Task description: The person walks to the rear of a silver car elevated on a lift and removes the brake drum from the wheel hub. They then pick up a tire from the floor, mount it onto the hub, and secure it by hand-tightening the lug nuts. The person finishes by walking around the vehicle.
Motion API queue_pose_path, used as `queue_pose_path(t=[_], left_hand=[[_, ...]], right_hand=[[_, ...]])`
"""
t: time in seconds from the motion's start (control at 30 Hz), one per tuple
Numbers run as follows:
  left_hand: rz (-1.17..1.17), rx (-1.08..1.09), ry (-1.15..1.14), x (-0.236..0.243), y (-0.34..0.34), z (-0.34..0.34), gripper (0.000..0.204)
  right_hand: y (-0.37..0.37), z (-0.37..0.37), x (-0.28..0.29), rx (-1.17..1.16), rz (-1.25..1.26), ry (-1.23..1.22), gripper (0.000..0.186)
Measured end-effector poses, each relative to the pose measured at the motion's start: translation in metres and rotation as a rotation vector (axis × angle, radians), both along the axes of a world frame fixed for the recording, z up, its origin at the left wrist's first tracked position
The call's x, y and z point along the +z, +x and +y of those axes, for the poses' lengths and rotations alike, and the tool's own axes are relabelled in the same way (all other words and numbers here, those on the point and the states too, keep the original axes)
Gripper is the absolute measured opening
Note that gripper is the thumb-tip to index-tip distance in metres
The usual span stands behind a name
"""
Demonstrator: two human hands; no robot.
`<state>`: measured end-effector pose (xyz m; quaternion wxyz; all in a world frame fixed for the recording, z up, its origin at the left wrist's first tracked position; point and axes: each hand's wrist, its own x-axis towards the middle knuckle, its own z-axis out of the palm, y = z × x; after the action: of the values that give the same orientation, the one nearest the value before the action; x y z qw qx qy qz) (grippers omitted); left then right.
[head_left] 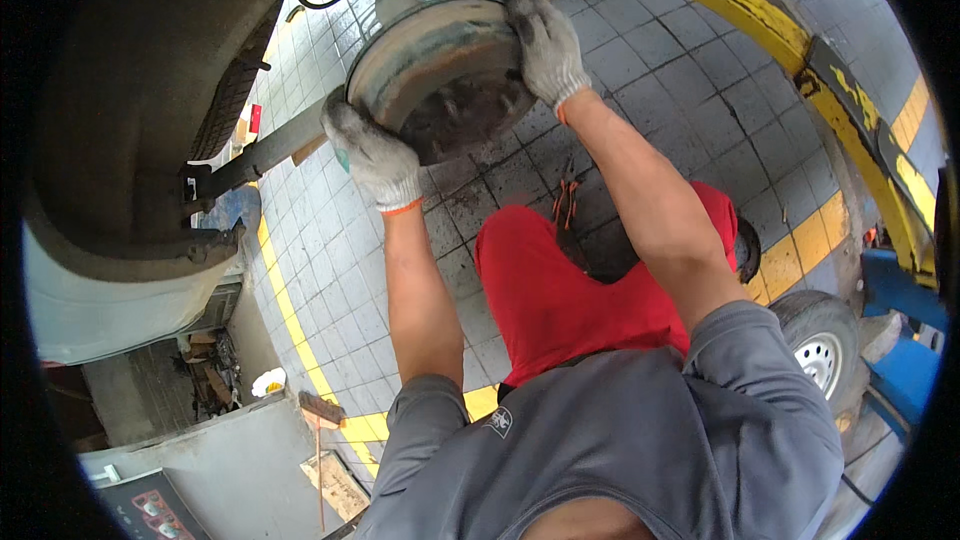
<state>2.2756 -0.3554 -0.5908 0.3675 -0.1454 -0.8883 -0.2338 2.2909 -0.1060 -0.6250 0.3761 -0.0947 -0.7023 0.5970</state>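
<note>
Grey floor tiles (690,70) spread out below, an orange-handled tool (566,202) lying between the knees of the red trousers (540,290). Out ahead, the brake drum (440,80), held tilted near the vehicle's underside! Gloved left hand (372,152) at its left rim, gloved right hand (548,48) at its upper right, fingers curled round the edge. Looks like a two-handed handling step; next calls for even, level support. Free of the mounting? Can't tell.

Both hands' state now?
Left hand: closed on the round metal drum, left rim.
Right hand: closed on the same drum, upper right rim.
</note>
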Motion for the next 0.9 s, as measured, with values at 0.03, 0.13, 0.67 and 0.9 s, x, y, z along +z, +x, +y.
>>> queue_pose_path(t=[0.03, 0.13, 0.67, 0.9], left_hand=[[-0.008, -0.014, 0.023, -0.001, -0.002, 0.007, 0.061], [0.028, -0.208, 0.258, -0.011, -0.009, 0.008, 0.056], [-0.005, -0.477, 0.499, 0.012, -0.004, 0.024, 0.058], [0.13, -0.566, 0.017, 0.064, -0.014, 0.055, 0.043]], right_hand=[[-0.003, 0.006, -0.007, 0.028, 0.045, -0.068, 0.049], [-0.011, 0.01, -0.011, 0.067, 0.115, -0.192, 0.046], [-0.01, -0.015, -0.065, 0.163, 0.286, -0.736, 0.043], [-0.024, -0.043, -0.108, 0.178, 0.126, -1.512, 0.072]])
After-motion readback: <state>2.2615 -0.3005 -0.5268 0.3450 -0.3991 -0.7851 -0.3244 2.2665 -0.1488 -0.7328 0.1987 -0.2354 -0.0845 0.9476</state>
